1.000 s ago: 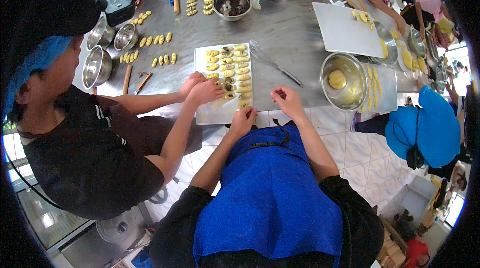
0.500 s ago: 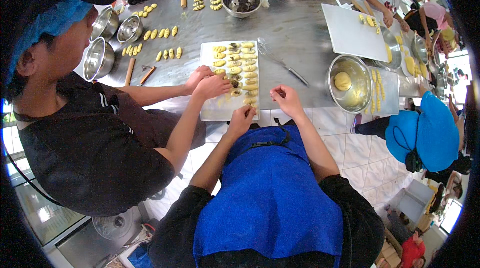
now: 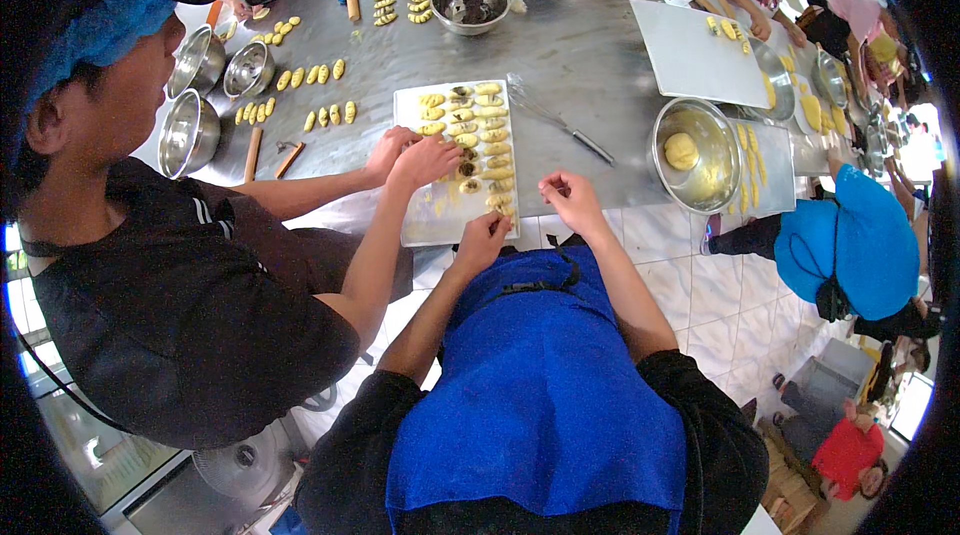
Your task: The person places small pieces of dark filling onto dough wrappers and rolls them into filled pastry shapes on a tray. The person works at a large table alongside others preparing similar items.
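A white board (image 3: 432,225) lies at the near edge of the metal table, bearing rows of small yellow dough pieces (image 3: 493,148), some with dark filling showing. My left hand (image 3: 484,238) is at its lower right corner, fingers closed in a pinch close to the nearest pieces; whatever is between the fingertips is hidden. Just right of the board, my right hand (image 3: 570,199) hovers with its fingers curled inward, and I cannot make out anything in it. From the left, a co-worker's two hands (image 3: 424,161) work over the dough pieces at the board's left side.
A whisk (image 3: 562,121) lies right of the board. Beyond it stands a steel bowl (image 3: 697,155) with a dough ball. A bowl of dark filling (image 3: 470,3) is farther back. Steel bowls (image 3: 189,133) and dough rows stand left; a white cutting board (image 3: 690,50) lies right.
The view has shifted slightly, so the table's things appear a little farther left. My hands keep nearly the same pose. Another person's hand now shows near the bowls at the far left.
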Tool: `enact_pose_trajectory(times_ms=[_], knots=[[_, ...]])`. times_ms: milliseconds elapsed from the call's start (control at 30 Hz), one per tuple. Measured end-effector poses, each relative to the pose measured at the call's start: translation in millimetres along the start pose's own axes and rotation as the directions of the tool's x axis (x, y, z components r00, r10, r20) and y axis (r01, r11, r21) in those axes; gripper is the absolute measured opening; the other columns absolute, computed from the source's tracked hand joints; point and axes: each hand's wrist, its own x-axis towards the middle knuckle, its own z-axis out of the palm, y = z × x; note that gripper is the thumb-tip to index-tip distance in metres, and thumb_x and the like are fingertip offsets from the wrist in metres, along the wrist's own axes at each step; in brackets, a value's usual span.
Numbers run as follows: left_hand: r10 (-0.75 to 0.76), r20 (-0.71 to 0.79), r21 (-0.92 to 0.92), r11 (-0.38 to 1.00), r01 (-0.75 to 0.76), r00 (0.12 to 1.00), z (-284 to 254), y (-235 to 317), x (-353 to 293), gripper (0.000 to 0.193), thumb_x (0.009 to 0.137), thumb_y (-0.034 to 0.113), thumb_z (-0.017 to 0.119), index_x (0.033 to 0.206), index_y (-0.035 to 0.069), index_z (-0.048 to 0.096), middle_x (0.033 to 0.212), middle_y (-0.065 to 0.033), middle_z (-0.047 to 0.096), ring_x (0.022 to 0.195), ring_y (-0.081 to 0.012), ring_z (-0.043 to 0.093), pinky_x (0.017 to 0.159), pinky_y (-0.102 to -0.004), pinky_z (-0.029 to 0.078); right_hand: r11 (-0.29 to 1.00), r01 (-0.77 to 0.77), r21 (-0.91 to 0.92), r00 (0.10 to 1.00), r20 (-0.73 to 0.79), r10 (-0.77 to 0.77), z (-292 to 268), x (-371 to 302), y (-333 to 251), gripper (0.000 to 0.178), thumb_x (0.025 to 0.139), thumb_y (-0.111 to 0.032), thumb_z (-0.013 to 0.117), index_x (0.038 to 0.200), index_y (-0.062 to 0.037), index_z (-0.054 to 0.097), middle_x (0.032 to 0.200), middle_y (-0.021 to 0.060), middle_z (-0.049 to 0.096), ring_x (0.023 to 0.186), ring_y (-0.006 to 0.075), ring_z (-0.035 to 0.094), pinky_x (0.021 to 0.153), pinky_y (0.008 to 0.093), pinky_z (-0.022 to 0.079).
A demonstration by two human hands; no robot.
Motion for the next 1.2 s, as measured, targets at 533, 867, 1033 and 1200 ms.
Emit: enact_pose_trajectory(times_ms=[533,867,1033,1200], knots=[[0.084,-0.034,-0.038,0.996,-0.085,0.996,-7,8,2,0.028,0.094,0.022,0.056,0.087,-0.004,0.065,0.074,-0.0170,0.066,0.065,-0.0211,0.062,0.062,-0.0351,0.047,1.000,-0.002,0.001,1.000,-0.024,0.002,3,3,0,0.019,0.087,-0.018,0.066,0.089,0.0005,0.066,0.077,0.0081,0.067,0.068,0.0142,0.063,0.063,0.0279,0.050],[0.073,-0.030,-0.018,0.997,-0.074,0.997,-6,0,2,0.027,0.094,0.022,0.056,0.089,-0.004,0.064,0.072,-0.0181,0.064,0.062,-0.0231,0.060,0.062,-0.0355,0.047,1.000,-0.001,-0.001,1.000,-0.014,0.001,5,3,4,0.016,0.087,-0.016,0.066,0.089,-0.0002,0.067,0.077,0.0063,0.067,0.069,0.0130,0.062,0.064,0.0276,0.050],[0.020,-0.013,-0.005,1.000,-0.020,1.000,-12,7,-2,0.027,0.093,0.022,0.056,0.091,-0.003,0.064,0.075,-0.0184,0.065,0.065,-0.0232,0.062,0.063,-0.0355,0.048,1.000,0.009,0.014,1.000,0.020,-0.009,9,8,7,0.016,0.086,-0.015,0.065,0.089,0.0004,0.067,0.077,0.0069,0.068,0.069,0.0126,0.062,0.064,0.0277,0.050],[-0.022,-0.018,0.009,1.000,0.022,1.000,-16,7,-5,0.027,0.093,0.022,0.056,0.093,-0.003,0.065,0.078,-0.0181,0.067,0.069,-0.0230,0.064,0.065,-0.0351,0.049,1.000,-0.009,-0.015,1.000,0.018,0.009,14,10,4,0.016,0.086,-0.015,0.065,0.089,0.0006,0.067,0.076,0.0071,0.067,0.066,0.0126,0.062,0.063,0.0276,0.050]])
